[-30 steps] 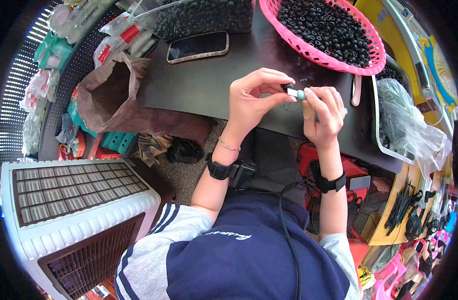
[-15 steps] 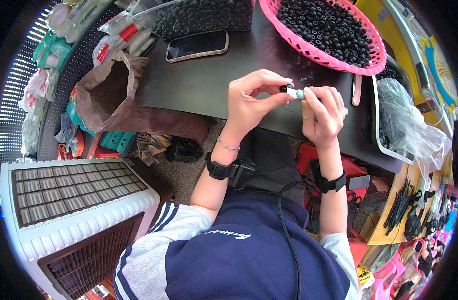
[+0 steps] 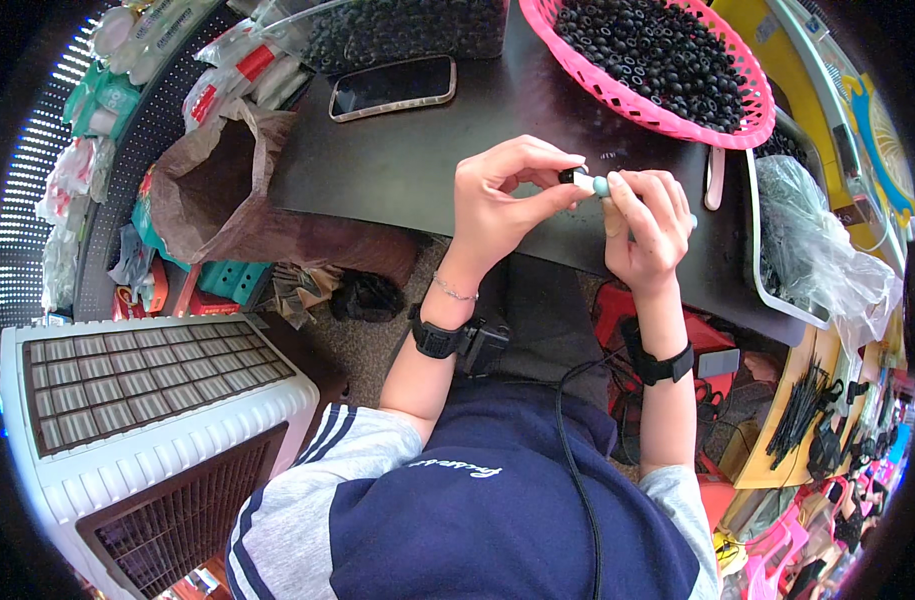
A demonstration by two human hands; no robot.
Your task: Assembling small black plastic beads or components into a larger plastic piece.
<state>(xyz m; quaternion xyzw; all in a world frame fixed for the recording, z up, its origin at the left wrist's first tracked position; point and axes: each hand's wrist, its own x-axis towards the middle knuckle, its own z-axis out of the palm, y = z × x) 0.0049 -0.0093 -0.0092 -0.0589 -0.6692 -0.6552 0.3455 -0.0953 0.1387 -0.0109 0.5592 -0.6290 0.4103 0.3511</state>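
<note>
My left hand (image 3: 502, 195) pinches a small black ring-like piece (image 3: 569, 175) between thumb and fingertips. My right hand (image 3: 645, 225) is closed round a slim tool with a pale blue-green handle (image 3: 601, 187). The tool's white tip (image 3: 584, 183) meets the black piece; whether it goes inside is too small to tell. Both hands are above the dark table, close together. Beyond them, a pink plastic basket (image 3: 667, 128) holds many similar black pieces (image 3: 657, 65). A few tiny dark bits lie on the table behind my fingers.
A phone (image 3: 392, 88) lies on the dark table (image 3: 377, 165), before a clear bin (image 3: 407, 35) of black pieces. An open brown bag (image 3: 217, 190) hangs at the left edge. Right are a pink handle (image 3: 714, 178) and a white-rimmed tray (image 3: 762, 290) with plastic bags.
Both hands keep nearly the same place and grip. The black piece looks slightly turned against the white tip. The view has shifted very little.
</note>
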